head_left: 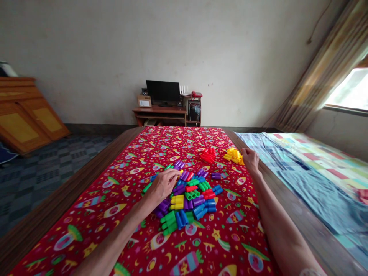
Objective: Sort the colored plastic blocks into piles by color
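A mixed heap of plastic building blocks, made of joined tubes, lies on the red patterned cloth (97,226). My left hand (164,187) reaches over the heap's left side, its fingers pinched on a small yellow block (181,172) that is mostly hidden. Around it are purple blocks (179,165), a larger yellow block (177,202), green blocks (169,222) and blue blocks (181,219). Farther right, my right hand (250,159) is closed at the edge of a pile of yellow blocks (233,155); whatever its fingers hold is hidden. A pile of red blocks (208,155) sits left of that.
Dark wooden edges (71,207) border the cloth. To the right lies a bed with a blue and patchwork cover (307,195). Beyond the far end stands a desk (161,111) with a monitor (163,91). A wooden cabinet (28,115) is at left.
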Demonstrator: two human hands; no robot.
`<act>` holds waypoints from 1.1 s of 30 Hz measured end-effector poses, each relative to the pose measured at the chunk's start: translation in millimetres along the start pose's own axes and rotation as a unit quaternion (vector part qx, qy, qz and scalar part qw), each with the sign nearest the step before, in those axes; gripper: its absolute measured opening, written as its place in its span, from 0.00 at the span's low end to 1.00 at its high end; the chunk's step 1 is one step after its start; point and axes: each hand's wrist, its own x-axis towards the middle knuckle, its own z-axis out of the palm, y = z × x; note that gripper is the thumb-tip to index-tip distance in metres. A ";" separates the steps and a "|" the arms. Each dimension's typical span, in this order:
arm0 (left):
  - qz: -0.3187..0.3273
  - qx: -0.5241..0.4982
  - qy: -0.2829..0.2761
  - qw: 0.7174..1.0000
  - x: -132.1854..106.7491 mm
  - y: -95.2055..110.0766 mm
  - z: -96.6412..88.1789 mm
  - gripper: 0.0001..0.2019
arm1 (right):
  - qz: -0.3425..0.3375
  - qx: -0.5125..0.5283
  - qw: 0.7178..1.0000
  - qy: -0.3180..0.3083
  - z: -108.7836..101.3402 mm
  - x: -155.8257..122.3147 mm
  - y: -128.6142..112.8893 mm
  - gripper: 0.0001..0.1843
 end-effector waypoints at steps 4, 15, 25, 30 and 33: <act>0.004 0.015 0.005 1.000 0.4 -5.5 -3.4 0.12 | -0.024 0.042 0.999 0.007 -7.9 2.5 -23.2 0.22; -0.035 0.091 -0.020 0.995 -7.4 -32.8 2.9 0.16 | -0.356 0.182 0.850 -0.343 29.0 -102.4 -144.8 0.16; -0.051 0.090 -0.108 0.989 -9.2 -29.9 -8.1 0.16 | -0.396 0.153 0.796 -0.431 43.7 -132.5 -164.7 0.09; -0.107 0.106 -0.250 0.956 -13.5 -23.6 -33.9 0.20 | -0.350 0.062 0.851 -0.386 31.1 -137.2 -167.5 0.12; -0.120 0.146 -0.270 0.944 -17.4 -23.9 -33.5 0.22 | -0.369 0.006 0.859 -0.354 32.8 -141.8 -170.9 0.16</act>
